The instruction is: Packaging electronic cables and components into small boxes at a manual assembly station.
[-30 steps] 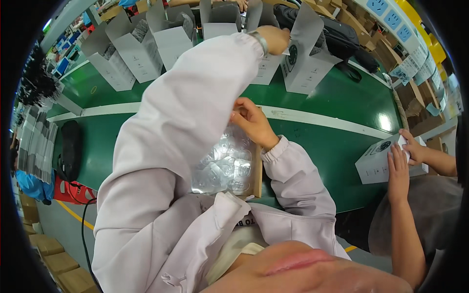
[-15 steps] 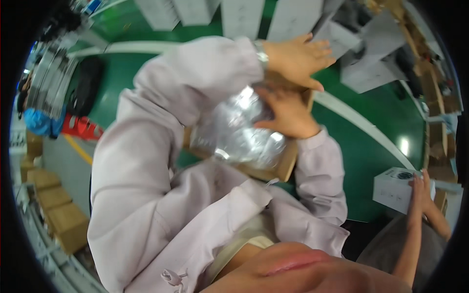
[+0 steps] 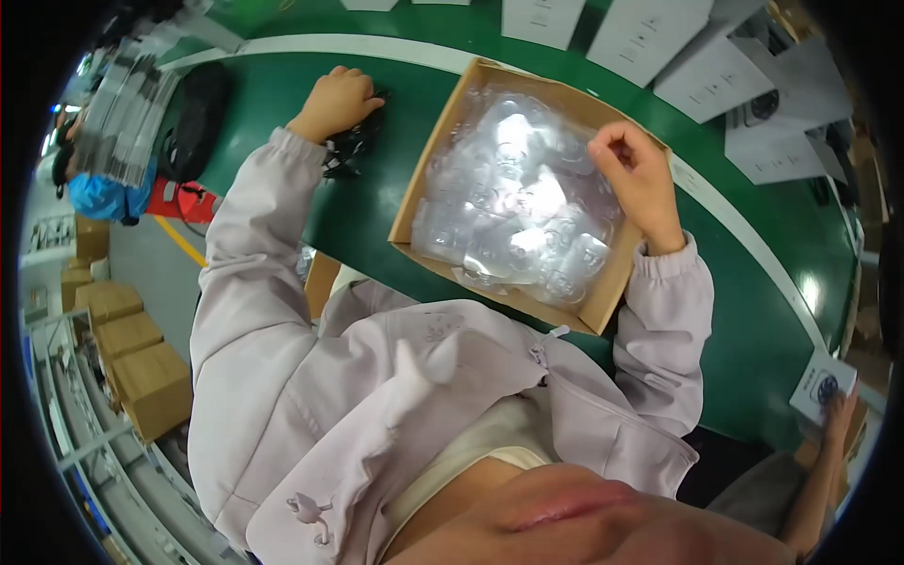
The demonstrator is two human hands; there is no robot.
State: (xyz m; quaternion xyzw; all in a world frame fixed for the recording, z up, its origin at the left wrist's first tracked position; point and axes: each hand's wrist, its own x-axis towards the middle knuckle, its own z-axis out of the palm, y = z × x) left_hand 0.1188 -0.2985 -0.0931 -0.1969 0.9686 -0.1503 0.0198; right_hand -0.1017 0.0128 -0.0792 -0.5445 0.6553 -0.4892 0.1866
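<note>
An open brown cardboard box [image 3: 426,188] lies slightly turned on the green table in front of me. Clear moulded plastic pieces [image 3: 513,193], shiny and overlapping, fill it. My right hand [image 3: 643,177] is over the box's right side, its fingers curled and thumb drawn in; whatever they may pinch does not show. To the left of the box, my left hand [image 3: 341,104] is closed at a small heap of dark, tangled-looking black parts [image 3: 348,151]. A bit of black sticks out by its fingers.
White printed boxes [image 3: 650,38] stand along the far right. At the right edge a co-worker's hand [image 3: 838,414] touches a white box [image 3: 817,388]. A black case [image 3: 201,118] lies at the far left, near a stack of grey sheets [image 3: 122,122]. Cardboard cartons [image 3: 146,386] sit lower left.
My left arm has swung from across the box out to the black parts at left. My right hand has lifted from the clear pieces to the box's right side. The box now sits more openly in view.
</note>
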